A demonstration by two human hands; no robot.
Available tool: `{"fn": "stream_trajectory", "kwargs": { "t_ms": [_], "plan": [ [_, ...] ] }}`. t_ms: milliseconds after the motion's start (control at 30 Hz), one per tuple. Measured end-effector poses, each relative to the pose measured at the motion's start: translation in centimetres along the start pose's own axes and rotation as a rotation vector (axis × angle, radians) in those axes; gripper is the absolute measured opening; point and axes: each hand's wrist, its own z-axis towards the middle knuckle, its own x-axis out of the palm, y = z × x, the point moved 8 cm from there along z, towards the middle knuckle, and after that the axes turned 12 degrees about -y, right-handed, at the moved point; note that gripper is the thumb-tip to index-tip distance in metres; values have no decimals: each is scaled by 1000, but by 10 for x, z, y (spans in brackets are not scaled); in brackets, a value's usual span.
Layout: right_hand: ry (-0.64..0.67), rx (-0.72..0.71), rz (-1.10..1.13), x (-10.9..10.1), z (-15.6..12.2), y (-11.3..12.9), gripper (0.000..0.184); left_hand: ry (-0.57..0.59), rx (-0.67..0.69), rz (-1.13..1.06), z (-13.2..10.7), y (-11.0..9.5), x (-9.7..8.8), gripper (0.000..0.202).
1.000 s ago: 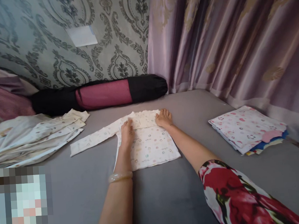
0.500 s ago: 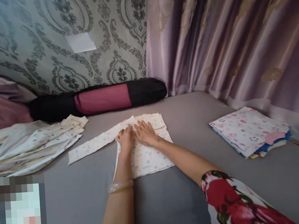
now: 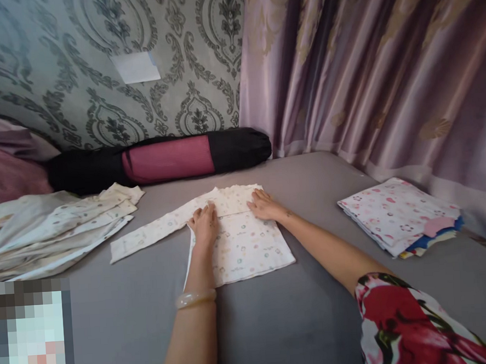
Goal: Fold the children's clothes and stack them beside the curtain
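A small white printed shirt (image 3: 253, 244) lies flat on the grey bedsheet (image 3: 301, 321) in front of me. One long sleeve stretches out to the left; the other is folded across the upper body of the shirt. My left hand (image 3: 204, 221) rests on the shirt near the left armpit, its fingers laid on the cloth. At the upper right edge, my right hand (image 3: 264, 204) lies flat with fingers extended over the folded sleeve. Neither hand grips anything. A pale bangle (image 3: 196, 299) circles my left wrist.
A loose heap of light clothes (image 3: 60, 226) lies at the left. To the right is a folded stack of printed cloths (image 3: 397, 211). A long black and maroon bag (image 3: 167, 160) runs along the wall, beside the purple curtain (image 3: 322, 62). A pixelated patch covers the lower left corner.
My right hand has slid to the right along the folded sleeve, from beside my left hand to the shirt's right edge. My left hand has stayed in place.
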Motion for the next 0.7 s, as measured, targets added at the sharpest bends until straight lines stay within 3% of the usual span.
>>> {"fn": "stream_trajectory", "kwargs": {
  "t_ms": [67,200,400,500,633,700],
  "plan": [
    [-67,85,65,-13,14,-16,42,-7,2,7,0,-1,-1,36],
    [-187,459,54,-26,32,-60,42,-20,9,17,0,-2,-2,35],
    [-149,412,109,-8,45,-56,21,-46,6,26,1,0,0,34],
    [-200,425,190,-7,45,-54,16,-40,6,30,0,-1,0,34],
    [-349,523,469,-13,43,-62,17,-3,18,21,-1,-4,-1,35],
    [-354,602,670,-8,43,-67,16,2,16,27,-1,-4,-2,35]
  ]
}}
